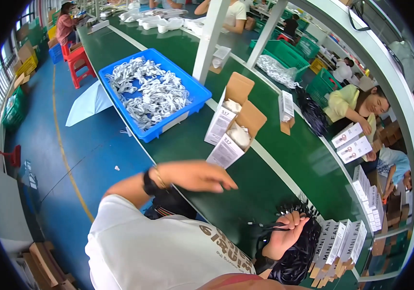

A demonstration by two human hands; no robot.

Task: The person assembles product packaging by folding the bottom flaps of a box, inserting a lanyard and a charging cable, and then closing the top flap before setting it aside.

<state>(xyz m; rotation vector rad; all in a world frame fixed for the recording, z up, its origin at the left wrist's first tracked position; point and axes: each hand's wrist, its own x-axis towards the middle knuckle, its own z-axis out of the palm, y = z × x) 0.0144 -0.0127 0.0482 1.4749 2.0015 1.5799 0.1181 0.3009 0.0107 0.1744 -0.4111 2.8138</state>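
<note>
My left hand (pixel 197 177), with a black watch and a bracelet on the wrist, hovers over the green work surface. Its fingers are stretched out and hold nothing; they point toward two open white cartons (pixel 226 151) standing side by side, each with a white wrapped item inside. At the lower right, my right hand (pixel 284 236) is closed round a thin black cord (pixel 265 226), whose loose end sticks out to the left. Beneath and beside that hand lies a big heap of black cords (pixel 296 261).
A blue tray (pixel 201 95) of bundled white cords stands at the left edge of the green conveyor table (pixel 202 126). Stacked white boxes (pixel 342 241) are at the lower right. Another carton (pixel 286 108) and a black cord bundle (pixel 311 113) lie farther off. A co-worker holds boxes (pixel 351 143) across the table.
</note>
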